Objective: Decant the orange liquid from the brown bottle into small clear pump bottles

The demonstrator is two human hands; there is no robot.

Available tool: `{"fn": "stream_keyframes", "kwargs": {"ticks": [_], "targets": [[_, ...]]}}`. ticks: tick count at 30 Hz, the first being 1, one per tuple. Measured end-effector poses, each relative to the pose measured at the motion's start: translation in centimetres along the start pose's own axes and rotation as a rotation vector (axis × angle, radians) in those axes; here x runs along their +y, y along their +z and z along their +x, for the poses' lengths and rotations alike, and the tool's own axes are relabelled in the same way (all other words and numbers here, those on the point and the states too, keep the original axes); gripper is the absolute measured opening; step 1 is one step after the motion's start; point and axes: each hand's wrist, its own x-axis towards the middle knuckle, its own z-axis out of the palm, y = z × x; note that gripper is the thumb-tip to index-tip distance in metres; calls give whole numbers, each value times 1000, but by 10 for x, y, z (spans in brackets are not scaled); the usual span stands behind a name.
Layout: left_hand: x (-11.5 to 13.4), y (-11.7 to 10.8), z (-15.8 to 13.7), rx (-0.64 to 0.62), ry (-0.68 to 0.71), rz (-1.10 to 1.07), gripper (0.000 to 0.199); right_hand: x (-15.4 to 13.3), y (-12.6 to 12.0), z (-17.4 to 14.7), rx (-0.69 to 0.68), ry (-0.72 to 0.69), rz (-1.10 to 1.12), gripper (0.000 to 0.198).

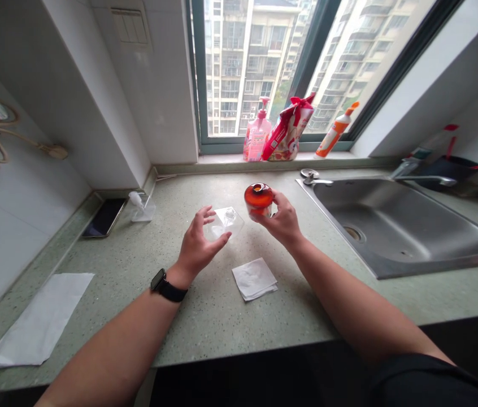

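My right hand (285, 219) is wrapped round an amber bottle (258, 198) with an open neck and no cap, held upright above the counter. To its left stands a clear, empty-looking bottle (227, 221) with an uncapped neck. Around this clear bottle's left side my left hand (201, 240) is spread, thumb and fingers apart; whether it touches the plastic I cannot tell. In front of both bottles lies a folded white paper towel (256, 278).
A clear bottle with a white pump (140, 207) and a phone (104, 217) are at the left, with paper sheets (39, 322) nearer. The steel sink (404, 220) lies right. A pink pump bottle (257, 135), red bag (290, 131) and orange bottle (334, 133) line the windowsill.
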Motion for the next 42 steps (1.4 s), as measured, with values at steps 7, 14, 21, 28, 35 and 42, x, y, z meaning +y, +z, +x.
{"fn": "stream_keyframes", "kwargs": {"ticks": [7,14,21,28,35,42], "targets": [[0,2,-2,-38,2,13,77,10,-4,-11,-12,-117,-43,63],[3,1,-3,-68,47,37,79,10,-2,-12,-65,-187,-103,62],[6,1,-5,-62,35,47,80,5,1,-16,-95,-199,-188,61],[7,1,-4,-43,63,95,76,5,1,-17,-69,-233,-210,64],[5,2,-5,-68,56,105,79,5,1,-16,-26,-270,-237,62],[5,3,-5,-79,42,106,79,6,1,-17,-56,-247,-221,63]]}}
